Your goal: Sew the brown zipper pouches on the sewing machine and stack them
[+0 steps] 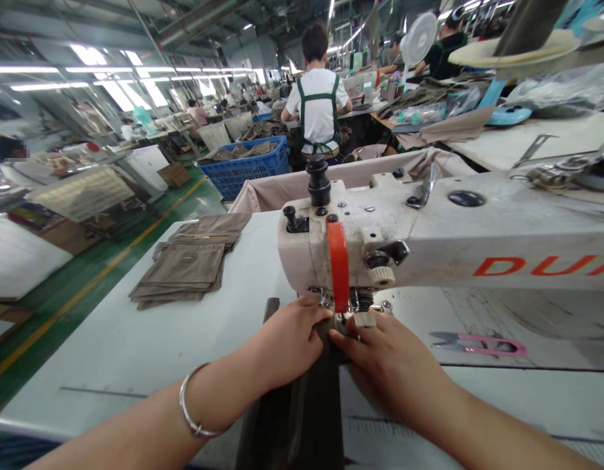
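Observation:
A white sewing machine (350,228) with an orange guard (337,266) stands before me. Dark brown cloth (316,405) runs under its needle area and down over the near edge of the table. My left hand (286,339), a silver bangle on its wrist, has its fingers bent and pressed together on the cloth, left of the needle. On the other side, my right hand (384,352) pinches the cloth close to the presser foot, some of its fingers hidden behind machine parts. Thumb snips with pink handles (492,344) lie on the machine bed to the right.
A stack of brown cloth pieces (189,261) lies on the white table (223,326) to the left. Behind the machine are a pale cloth-lined trough (277,189), a blue crate (253,171) of cloth and a seated person (318,104) facing away. A ruler (380,427) marks the near edge.

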The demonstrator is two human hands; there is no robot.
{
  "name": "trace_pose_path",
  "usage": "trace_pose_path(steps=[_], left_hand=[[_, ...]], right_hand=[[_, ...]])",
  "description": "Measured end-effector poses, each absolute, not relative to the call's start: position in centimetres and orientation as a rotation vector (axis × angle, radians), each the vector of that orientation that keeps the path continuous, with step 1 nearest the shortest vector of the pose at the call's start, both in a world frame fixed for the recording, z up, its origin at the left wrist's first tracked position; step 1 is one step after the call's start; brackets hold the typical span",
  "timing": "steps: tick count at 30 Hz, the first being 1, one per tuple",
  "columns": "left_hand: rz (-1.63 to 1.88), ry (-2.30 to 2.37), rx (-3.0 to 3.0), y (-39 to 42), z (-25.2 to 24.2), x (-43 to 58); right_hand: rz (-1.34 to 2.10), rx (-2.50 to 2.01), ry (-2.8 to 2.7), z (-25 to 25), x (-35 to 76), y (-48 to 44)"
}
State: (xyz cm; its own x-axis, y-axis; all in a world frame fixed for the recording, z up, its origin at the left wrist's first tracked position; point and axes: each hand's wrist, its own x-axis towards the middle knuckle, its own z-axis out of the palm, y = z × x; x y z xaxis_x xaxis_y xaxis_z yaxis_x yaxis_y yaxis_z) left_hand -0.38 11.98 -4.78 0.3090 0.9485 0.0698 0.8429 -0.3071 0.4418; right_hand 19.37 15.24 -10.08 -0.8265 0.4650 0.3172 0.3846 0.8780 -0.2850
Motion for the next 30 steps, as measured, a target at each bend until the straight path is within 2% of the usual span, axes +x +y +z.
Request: trace_pose_path(steps=[9, 14, 19, 22, 26, 30], left_hand=[[0.389, 1.650, 2.391, 11.6, -5.0, 0.5], [0.310, 1.739, 2.395, 8.4, -4.4, 1.0], [0.142, 1.566, 2.845, 3.7, -6.2, 1.0], [0.336, 1.474, 2.900, 2.4, -7.2, 0.2], [0.741, 1.371, 2.637, 1.8, -6.6, -0.3], [0.845, 1.365, 2.496, 1.5, -5.6, 0.6]], right_hand=[[0.314, -0.654, -2.663, -10.1, 19.3, 15.4], [0.315, -0.663, -2.689, -9.9, 19.6, 15.5], [0.433, -0.527, -2.696, -8.7, 20.4, 14.2], [0.558, -0.448, -2.643, -8.9, 21.1, 12.2], [0.430, -0.411, -2.430, -10.5, 21.8, 9.0], [0.365, -0.491, -2.308, -11.1, 21.7, 7.1]])
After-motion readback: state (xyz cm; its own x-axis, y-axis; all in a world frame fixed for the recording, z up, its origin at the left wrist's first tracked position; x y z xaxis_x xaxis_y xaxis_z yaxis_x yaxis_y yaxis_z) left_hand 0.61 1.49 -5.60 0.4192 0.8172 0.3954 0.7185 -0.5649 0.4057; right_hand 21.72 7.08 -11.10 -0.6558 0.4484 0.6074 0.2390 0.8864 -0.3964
